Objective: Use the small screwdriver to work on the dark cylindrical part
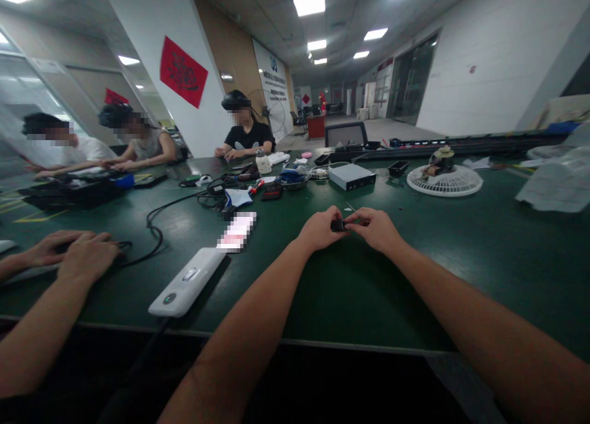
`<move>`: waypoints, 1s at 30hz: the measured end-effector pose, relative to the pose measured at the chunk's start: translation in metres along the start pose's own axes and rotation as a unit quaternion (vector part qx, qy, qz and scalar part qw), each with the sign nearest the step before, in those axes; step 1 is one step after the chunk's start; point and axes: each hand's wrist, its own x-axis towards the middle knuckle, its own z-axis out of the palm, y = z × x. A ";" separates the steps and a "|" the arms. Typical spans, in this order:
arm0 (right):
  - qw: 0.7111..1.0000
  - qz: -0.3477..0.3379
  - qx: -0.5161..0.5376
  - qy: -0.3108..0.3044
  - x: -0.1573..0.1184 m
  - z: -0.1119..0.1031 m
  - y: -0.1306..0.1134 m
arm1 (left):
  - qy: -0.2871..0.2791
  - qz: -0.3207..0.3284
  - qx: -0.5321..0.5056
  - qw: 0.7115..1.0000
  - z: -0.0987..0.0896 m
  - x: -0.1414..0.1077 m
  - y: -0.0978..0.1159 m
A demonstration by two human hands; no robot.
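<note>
Head view is looking along a green-topped workbench (396,301), and nearest the camera the person's left hand (322,229) and right hand (372,229) are meeting above its surface, both curled almost closed and pinching a small black part (338,225) between the fingers. A thin metal pin (355,211) is angling up and to the right from the hands, though the fingers are hiding whether it is already seated in the part and which hand is gripping it. As far as this view shows, the small part is being worked in the hands, and how much of the work is done or left cannot be told. Off to the left, a neighbouring worker's hands (69,255) are resting near a black cable (154,230), beside a white handheld device (187,281) and a pixelated flat item (237,231). Farther along the bench, a silver metal box (351,176) and a white round fan guard (445,180) are sitting among scattered tools, while a person in a black shirt (244,135) and two others (133,141) are working at the far end.
</note>
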 end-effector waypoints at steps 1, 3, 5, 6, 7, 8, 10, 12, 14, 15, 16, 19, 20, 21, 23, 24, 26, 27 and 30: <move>1.000 -0.003 -0.010 0.009 0.000 0.000 0.000 | -0.006 0.007 0.002 1.000 -0.001 0.000 0.001; 0.999 0.023 -0.017 0.017 -0.001 -0.001 -0.001 | -0.016 0.015 0.007 1.000 -0.003 -0.002 0.004; 0.998 0.062 -0.020 0.011 -0.001 -0.002 -0.001 | -0.020 0.017 0.010 1.000 -0.004 -0.003 0.005; 0.997 0.076 -0.027 0.005 -0.002 -0.003 -0.002 | -0.022 0.018 0.009 1.000 -0.005 -0.004 0.006; 0.996 0.082 -0.036 -0.002 -0.002 -0.003 -0.002 | -0.023 0.021 0.008 0.999 -0.005 -0.004 0.006; 0.996 0.082 -0.047 -0.008 -0.003 -0.003 -0.002 | -0.024 0.024 0.006 0.999 -0.005 -0.005 0.007; 0.995 0.071 -0.066 -0.016 -0.004 -0.002 -0.003 | -0.027 0.027 0.001 0.999 -0.006 -0.006 0.008; 0.995 0.061 -0.080 -0.015 -0.005 0.000 -0.004 | -0.030 0.024 0.002 0.999 -0.006 -0.006 0.009; 0.994 0.061 -0.093 -0.014 -0.005 0.002 -0.006 | -0.033 0.023 0.006 0.999 -0.007 -0.007 0.010; 0.993 0.063 -0.097 -0.015 -0.006 0.003 -0.006 | -0.033 0.026 0.007 0.999 -0.008 -0.008 0.010; 0.993 0.063 -0.098 -0.018 -0.006 0.004 -0.005 | -0.031 0.032 0.008 0.999 -0.008 -0.008 0.010; 0.996 0.054 -0.059 -0.030 -0.006 0.007 0.000 | -0.026 0.038 0.013 0.999 -0.008 -0.010 0.008; 0.998 0.052 -0.030 -0.035 -0.006 0.007 0.002 | -0.028 0.028 0.018 0.999 -0.008 -0.011 0.007; 0.997 0.063 0.001 -0.033 -0.006 0.008 0.004 | -0.031 0.015 0.021 0.999 -0.007 -0.011 0.006; 0.990 0.123 0.062 -0.030 -0.006 0.007 0.008 | -0.035 -0.008 0.020 0.999 -0.005 -0.011 0.005; 0.985 0.147 0.087 -0.036 -0.006 0.006 0.008 | -0.038 -0.013 0.021 0.999 -0.004 -0.011 0.004; 0.979 0.151 0.116 -0.069 -0.008 0.002 0.007 | -0.045 -0.019 0.031 0.998 -0.005 -0.013 0.005; 0.977 0.143 0.126 -0.092 -0.009 -0.001 0.006 | -0.050 -0.022 0.038 0.998 -0.006 -0.016 0.007; 0.970 0.138 0.143 -0.140 -0.014 -0.011 0.001 | -0.095 -0.009 0.043 0.995 -0.017 -0.032 0.015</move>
